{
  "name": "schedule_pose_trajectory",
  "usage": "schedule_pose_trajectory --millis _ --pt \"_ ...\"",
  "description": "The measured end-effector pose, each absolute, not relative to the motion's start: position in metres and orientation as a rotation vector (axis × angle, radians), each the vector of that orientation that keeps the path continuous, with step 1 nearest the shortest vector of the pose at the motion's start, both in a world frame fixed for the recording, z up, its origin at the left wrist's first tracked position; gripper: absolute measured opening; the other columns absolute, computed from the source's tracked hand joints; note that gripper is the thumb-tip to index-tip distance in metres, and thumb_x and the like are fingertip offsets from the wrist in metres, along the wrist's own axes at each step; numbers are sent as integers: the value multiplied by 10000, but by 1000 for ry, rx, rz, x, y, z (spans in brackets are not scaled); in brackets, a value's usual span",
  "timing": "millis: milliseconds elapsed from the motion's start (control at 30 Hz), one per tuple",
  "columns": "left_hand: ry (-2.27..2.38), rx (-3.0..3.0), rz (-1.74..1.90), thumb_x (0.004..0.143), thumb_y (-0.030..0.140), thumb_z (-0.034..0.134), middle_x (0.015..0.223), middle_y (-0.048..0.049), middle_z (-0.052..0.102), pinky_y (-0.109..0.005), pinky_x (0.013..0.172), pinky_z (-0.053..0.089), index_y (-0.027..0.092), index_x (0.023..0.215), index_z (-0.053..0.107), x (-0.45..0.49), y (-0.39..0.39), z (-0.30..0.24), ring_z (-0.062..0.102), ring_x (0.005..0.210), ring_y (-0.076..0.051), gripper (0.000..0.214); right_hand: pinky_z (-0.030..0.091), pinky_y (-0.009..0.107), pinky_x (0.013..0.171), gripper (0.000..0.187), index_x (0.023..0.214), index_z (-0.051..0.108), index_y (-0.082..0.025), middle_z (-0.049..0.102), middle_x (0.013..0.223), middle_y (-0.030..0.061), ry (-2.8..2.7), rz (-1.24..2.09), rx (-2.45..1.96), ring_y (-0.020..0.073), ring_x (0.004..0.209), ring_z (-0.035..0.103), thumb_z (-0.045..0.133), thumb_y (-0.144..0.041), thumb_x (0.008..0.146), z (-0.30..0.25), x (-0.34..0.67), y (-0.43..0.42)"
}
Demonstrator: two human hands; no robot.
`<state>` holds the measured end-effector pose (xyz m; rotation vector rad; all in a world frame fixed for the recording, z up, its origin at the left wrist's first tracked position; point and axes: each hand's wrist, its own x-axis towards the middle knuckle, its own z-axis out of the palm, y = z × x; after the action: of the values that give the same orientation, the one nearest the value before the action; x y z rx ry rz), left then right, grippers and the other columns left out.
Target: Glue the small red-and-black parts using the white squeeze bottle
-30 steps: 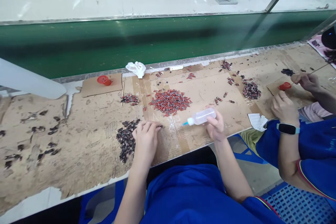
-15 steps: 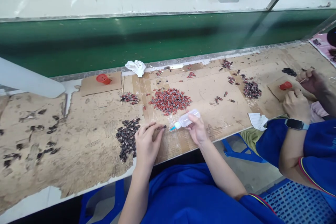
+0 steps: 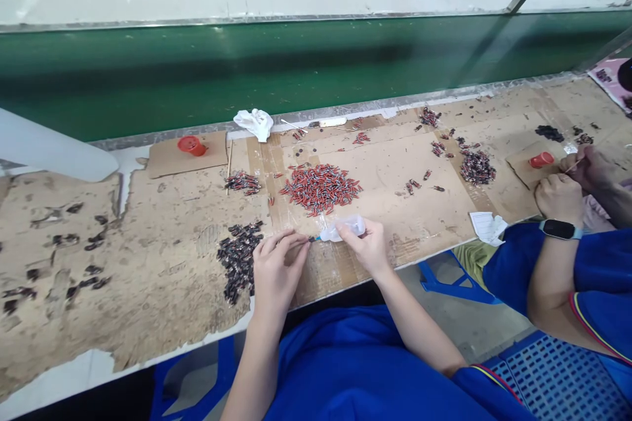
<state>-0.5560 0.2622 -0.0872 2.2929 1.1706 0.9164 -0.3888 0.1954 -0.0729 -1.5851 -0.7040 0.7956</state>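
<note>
Between thumb and fingers, my left hand (image 3: 279, 260) pinches a small dark part (image 3: 311, 239), mostly hidden by the fingertips. My right hand (image 3: 369, 247) is wrapped round a clear squeeze bottle (image 3: 344, 228) with a blue nozzle tip. The bottle lies nearly level, and its tip meets the small part or sits right beside it; I cannot tell which. A pile of small red and silver parts (image 3: 320, 189) lies just beyond the bottle. Left of my left hand is a heap of black parts (image 3: 239, 256). A smaller group of red and dark parts (image 3: 243, 183) lies behind that heap.
Cardboard (image 3: 182, 263) covers the bench. At the back are a red cup (image 3: 192, 145), a crumpled white tissue (image 3: 253, 123) and a white-handled tool (image 3: 332, 122). A co-worker's hands (image 3: 560, 197) work at the right near another red cup (image 3: 542, 160). A green conveyor belt (image 3: 276, 72) runs behind.
My right hand has lowered the bottle and brought its tip left to the small part. The bottle is now more level. My left hand has stayed nearly still.
</note>
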Motion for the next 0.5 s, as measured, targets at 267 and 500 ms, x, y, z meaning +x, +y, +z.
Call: schedule_pose_trajectory --millis 267,500 --pt "1125 2322 966 845 291 633 817 -11 753 -353 855 442 256 823 692 -556 262 -87 698 896 -214 72 442 250 555 309 603 643 -149 604 586 5 -709 795 -1579 136 557 529 669 -426 738 -73 -390 197" --pt "1173 2297 898 841 318 630 820 -17 754 -366 873 432 257 815 701 -557 262 -87 692 907 -219 98 462 258 563 304 606 651 -150 616 585 10 -624 765 -1574 149 567 557 669 -425 734 -74 -390 196"
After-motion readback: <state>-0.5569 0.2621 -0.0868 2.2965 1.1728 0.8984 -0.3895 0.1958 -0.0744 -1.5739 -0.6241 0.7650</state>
